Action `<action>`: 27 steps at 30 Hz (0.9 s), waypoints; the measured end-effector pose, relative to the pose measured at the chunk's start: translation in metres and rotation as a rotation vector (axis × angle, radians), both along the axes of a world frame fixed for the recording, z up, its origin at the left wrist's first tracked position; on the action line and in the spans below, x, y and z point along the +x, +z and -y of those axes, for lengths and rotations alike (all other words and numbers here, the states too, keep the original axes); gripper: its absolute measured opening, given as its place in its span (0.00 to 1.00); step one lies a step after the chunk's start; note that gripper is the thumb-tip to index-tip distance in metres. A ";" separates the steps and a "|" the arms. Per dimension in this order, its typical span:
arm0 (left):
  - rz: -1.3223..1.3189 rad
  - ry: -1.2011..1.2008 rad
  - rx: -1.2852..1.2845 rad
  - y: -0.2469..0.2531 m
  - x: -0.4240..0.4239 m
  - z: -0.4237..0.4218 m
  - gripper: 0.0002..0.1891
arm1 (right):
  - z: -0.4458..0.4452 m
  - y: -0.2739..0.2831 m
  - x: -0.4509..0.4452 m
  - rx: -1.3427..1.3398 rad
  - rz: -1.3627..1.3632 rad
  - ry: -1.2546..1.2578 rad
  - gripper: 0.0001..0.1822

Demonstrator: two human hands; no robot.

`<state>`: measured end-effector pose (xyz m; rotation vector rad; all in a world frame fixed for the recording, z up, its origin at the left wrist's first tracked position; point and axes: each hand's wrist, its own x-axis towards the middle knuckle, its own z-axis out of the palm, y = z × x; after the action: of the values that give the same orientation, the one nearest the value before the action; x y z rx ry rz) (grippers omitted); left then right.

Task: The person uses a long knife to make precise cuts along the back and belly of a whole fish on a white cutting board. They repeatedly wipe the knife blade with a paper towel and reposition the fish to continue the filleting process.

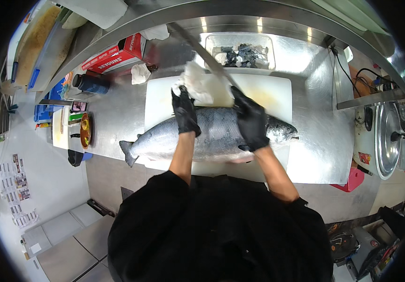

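A whole silver fish (216,132), probably a salmon, lies across a white cutting board (280,88), tail to the left and head to the right. In a black glove, my left hand (185,111) grips a crumpled white cloth or paper towel (195,83) above the fish's back. My right hand (250,118), also gloved in black, holds a long-bladed knife (202,51). Its blade points up and left, passing over the board's far edge, and looks slightly blurred. The handle is mostly hidden in my fist. Blade and towel appear close, but I cannot tell whether they touch.
Behind the board sits a clear plastic tub (273,53) with crumpled dark material. A steel shelf edge (174,12) spans overhead. To the left are a red wrap box (118,56), a dark jar (91,84) and a brown dish (85,130). A lidded pot (372,137) stands right.
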<state>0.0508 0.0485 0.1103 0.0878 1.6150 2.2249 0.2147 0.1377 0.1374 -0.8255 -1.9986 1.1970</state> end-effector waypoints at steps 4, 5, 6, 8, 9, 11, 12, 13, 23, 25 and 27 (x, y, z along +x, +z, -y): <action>-0.060 -0.054 0.189 0.004 0.032 0.000 0.18 | 0.017 -0.002 -0.063 0.066 0.008 0.002 0.27; -0.027 -0.091 0.178 0.005 0.029 0.002 0.19 | 0.020 -0.002 -0.069 0.019 0.041 0.026 0.27; 0.004 -0.124 0.164 0.006 0.026 0.006 0.21 | 0.022 -0.001 -0.073 -0.003 0.067 0.040 0.29; 0.000 -0.161 0.148 0.004 0.016 0.007 0.20 | 0.026 0.002 -0.081 -0.045 0.120 0.066 0.33; -0.021 -0.164 -0.011 0.015 0.015 0.008 0.19 | 0.031 0.001 -0.082 -0.011 0.138 0.076 0.35; -0.289 -0.138 -0.212 0.005 0.006 0.001 0.14 | 0.038 -0.007 -0.083 0.058 0.171 0.093 0.39; -0.221 -0.169 -0.295 0.013 0.008 -0.004 0.12 | 0.037 -0.021 -0.084 0.092 0.050 0.095 0.42; -0.151 -0.189 -0.382 0.029 0.011 -0.008 0.11 | 0.037 -0.017 -0.083 0.074 0.101 0.101 0.42; -0.085 0.328 0.043 -0.016 0.004 0.010 0.14 | 0.037 -0.009 -0.078 0.099 0.293 -0.039 0.44; 0.034 0.376 0.121 -0.006 0.004 0.010 0.12 | 0.031 -0.010 -0.075 0.085 0.280 -0.070 0.45; -0.007 0.259 0.077 -0.001 0.006 0.007 0.14 | 0.027 -0.008 -0.075 0.049 0.253 -0.037 0.45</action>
<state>0.0571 0.0417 0.1090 -0.0987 1.6227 2.4822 0.1394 0.1104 0.1295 -1.0278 -2.1939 1.0608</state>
